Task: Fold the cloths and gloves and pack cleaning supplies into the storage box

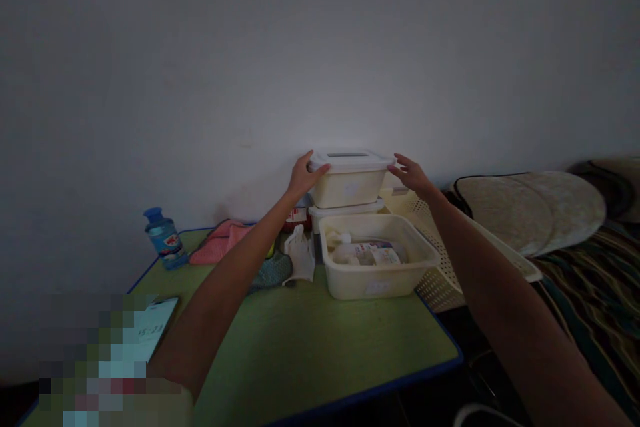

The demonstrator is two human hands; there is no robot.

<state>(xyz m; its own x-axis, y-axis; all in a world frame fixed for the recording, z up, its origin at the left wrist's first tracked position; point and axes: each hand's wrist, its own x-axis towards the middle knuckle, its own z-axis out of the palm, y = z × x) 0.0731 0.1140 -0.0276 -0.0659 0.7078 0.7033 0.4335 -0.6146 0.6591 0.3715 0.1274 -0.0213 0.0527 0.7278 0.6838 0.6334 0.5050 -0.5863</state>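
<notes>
A cream storage box [350, 188] with a white lid [353, 159] sits level on top of another lidded box [345, 212], close to the wall. My left hand [304, 177] grips the upper box at its left end, thumb along the lid's front edge. At the opposite end, my right hand [411, 175] has its fingertips against the lid's right rim. In front of the stack stands an open cream tub [377, 287], holding a white spray bottle [367, 252] that lies on its side.
On the green table [300, 347] are a blue bottle [167, 243], a pink cloth [225, 240], a grey-green cloth [273, 271], a white glove [300, 257] and a lit phone [155, 323]. A perforated basket [445, 267] stands at the right, beside a rolled beige bundle [535, 210].
</notes>
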